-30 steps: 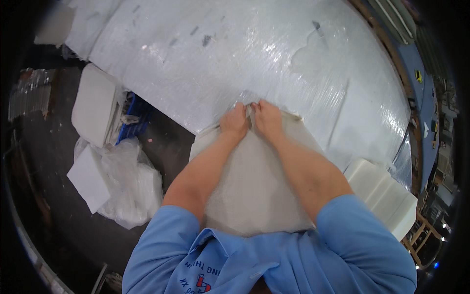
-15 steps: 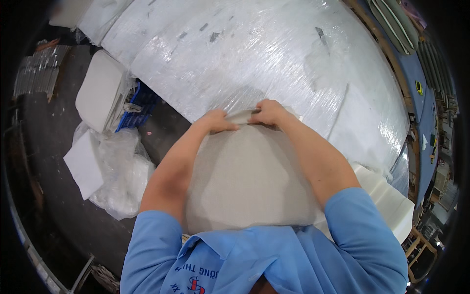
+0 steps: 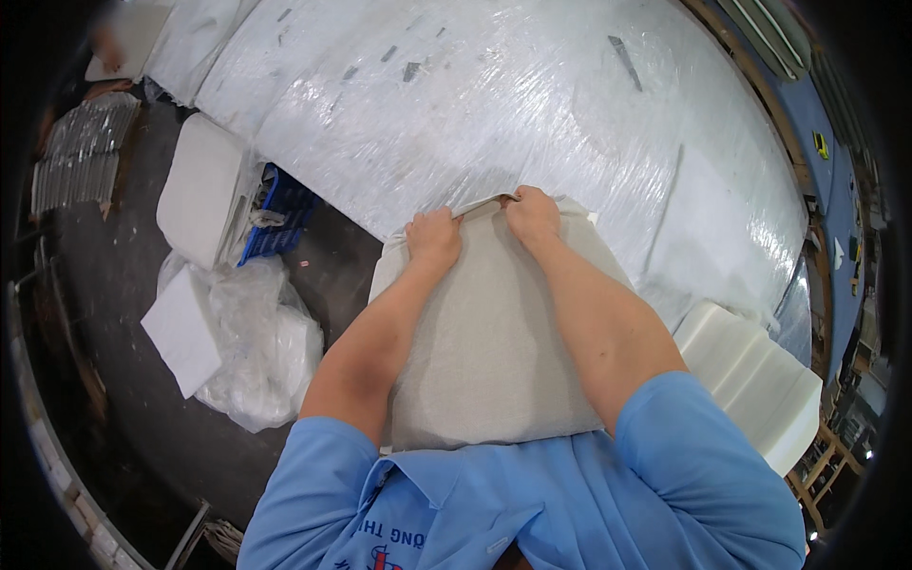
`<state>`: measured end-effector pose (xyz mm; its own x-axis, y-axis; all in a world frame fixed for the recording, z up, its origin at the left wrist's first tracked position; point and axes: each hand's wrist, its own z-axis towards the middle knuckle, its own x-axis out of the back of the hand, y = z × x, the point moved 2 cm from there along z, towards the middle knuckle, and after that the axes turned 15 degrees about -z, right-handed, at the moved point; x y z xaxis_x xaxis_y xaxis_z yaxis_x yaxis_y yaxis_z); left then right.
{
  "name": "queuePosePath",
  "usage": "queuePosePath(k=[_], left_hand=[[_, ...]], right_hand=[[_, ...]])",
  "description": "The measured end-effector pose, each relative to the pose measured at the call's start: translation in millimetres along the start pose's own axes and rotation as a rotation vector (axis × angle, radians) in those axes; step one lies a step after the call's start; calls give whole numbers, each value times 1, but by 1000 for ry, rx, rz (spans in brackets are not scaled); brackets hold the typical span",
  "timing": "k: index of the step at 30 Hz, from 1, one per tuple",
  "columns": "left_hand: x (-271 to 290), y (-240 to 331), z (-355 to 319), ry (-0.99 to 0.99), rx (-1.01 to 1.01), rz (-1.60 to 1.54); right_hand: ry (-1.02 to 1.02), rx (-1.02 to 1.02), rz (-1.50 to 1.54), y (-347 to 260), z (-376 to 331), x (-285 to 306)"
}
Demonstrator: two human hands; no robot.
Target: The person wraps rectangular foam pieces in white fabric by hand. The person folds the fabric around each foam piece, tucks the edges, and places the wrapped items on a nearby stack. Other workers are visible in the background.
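Note:
A beige fabric cushion cover [image 3: 494,351] lies in front of me, its near end against my shirt. Its far edge is gathered in both hands. My left hand [image 3: 434,237] is closed on that edge, left of the middle. To the right, my right hand [image 3: 532,215] pinches the same edge, with a fold of cloth raised between the two. The cover looks filled out, but what is inside is hidden. Beneath its far end is a broad surface wrapped in clear plastic film [image 3: 494,104].
Left on the dark floor [image 3: 114,332] stand a blue plastic crate [image 3: 285,214], pale foam pads [image 3: 199,190] and a clear plastic bag [image 3: 271,351] beside a white block [image 3: 182,328]. White foam blocks [image 3: 750,380] sit at my right. A blue-topped table [image 3: 836,218] runs along the far right.
Both hands have turned over the far edge, knuckles now upward, and pulled the cloth tauter. The left hand has shifted slightly right. A blurred patch resembling a hand has appeared at top left.

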<state>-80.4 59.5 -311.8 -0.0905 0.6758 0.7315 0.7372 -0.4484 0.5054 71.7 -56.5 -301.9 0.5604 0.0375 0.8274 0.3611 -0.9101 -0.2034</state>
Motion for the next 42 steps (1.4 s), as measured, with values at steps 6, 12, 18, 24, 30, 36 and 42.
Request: queuePosePath(k=[6, 12, 18, 24, 30, 36, 42], left_hand=[[-7, -12, 13, -51, 131, -206], [-13, -19, 54, -109, 76, -118], [13, -28, 19, -129, -77, -133], [23, -41, -1, -176, -58, -81], [-3, -55, 9, -39, -16, -118], [-6, -49, 38, 44, -17, -137], [19, -46, 25, 52, -214, -65]], right_hand=[[-33, -22, -5, -4, 14, -11], [51, 57, -110, -12, 50, -22], [-162, 223, -186, -7, 20, 22], [-183, 152, -293, 51, -2, 42], [-53, 198, -210, 59, 0, 22], [21, 216, -141, 53, 47, 8], [32, 223, -127, 60, 31, 20]])
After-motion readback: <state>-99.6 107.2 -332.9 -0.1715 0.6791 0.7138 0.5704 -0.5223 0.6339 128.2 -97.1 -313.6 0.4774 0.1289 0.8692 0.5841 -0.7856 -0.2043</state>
